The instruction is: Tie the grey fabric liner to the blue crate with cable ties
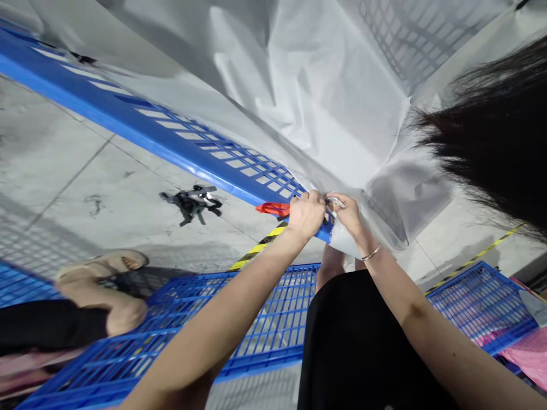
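Note:
My left hand (pixel 306 215) and my right hand (pixel 349 215) meet at the corner of a blue plastic mesh panel (pixel 200 149). Both are pinched shut on the edge of a large white plastic sheet (pixel 325 97) that drapes over the panel. A small dark piece shows between the fingertips; I cannot make out what it is. A red strip (pixel 272 208) pokes out just left of my left hand. A thin bracelet sits on my right wrist.
Blue mesh pallets (pixel 265 319) lie on the grey concrete floor below my arms. Yellow-black tape (pixel 256 248) runs across the floor. A bundle of dark ties (pixel 192 203) lies on the concrete. Another person's sandalled foot (pixel 102 273) rests at left. Pink material (pixel 527 353) sits at right.

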The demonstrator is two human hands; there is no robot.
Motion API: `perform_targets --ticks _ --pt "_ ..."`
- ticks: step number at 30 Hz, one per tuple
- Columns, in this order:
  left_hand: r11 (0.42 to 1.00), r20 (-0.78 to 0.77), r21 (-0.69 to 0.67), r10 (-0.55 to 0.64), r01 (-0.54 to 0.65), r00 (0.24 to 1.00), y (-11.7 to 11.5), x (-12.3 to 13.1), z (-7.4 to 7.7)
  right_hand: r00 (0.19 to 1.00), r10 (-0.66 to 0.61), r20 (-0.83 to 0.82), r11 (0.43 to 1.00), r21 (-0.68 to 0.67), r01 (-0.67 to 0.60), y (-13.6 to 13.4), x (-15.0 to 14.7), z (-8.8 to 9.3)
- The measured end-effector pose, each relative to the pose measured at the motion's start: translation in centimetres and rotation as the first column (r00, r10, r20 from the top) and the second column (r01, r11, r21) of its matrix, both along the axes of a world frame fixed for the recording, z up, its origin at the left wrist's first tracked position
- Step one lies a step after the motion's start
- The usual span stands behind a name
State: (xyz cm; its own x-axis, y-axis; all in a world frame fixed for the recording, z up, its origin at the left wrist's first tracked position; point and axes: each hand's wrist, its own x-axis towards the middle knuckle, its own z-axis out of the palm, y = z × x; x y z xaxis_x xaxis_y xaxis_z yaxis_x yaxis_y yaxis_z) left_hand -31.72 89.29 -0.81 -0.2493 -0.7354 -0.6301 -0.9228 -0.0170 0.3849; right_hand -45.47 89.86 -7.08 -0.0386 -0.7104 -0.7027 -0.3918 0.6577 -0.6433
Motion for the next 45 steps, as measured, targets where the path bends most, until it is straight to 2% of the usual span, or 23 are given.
perform_targets --ticks 15,25,29,34,39,45 --pt "0.999 0.001 0.046 0.023 -0.023 1.000 1.2 0.1 -0.3 0.999 -0.013 -0.037 0.998 -0.069 0.010 0.6 0.4 0.4" --pt "0.999 -0.025 0.001 -0.040 0.040 0.999 1.3 0.8 -0.7 1.000 -0.004 -0.030 1.000 0.001 0.004 0.5 0.4 0.8" --pt "0.999 -0.075 -0.023 0.026 -0.028 0.997 1.5 0.9 -0.9 1.000 -0.008 -0.014 1.000 -0.023 0.008 0.8 0.3 0.4" --pt "0.999 -0.040 -0.014 0.046 -0.046 0.998 1.7 0.8 -0.5 1.000 -0.015 -0.010 1.000 -0.007 0.015 0.9 0.2 0.0" --pt "1.000 0.011 -0.012 0.020 -0.020 1.000 1.5 1.0 0.0 1.000 -0.012 -0.019 1.000 -0.019 0.012 0.6 0.4 0.7" --pt "0.999 -0.032 -0.031 0.030 -0.031 0.999 1.5 1.2 0.0 1.000 -0.006 0.010 1.000 -0.018 0.006 0.4 0.6 1.0"
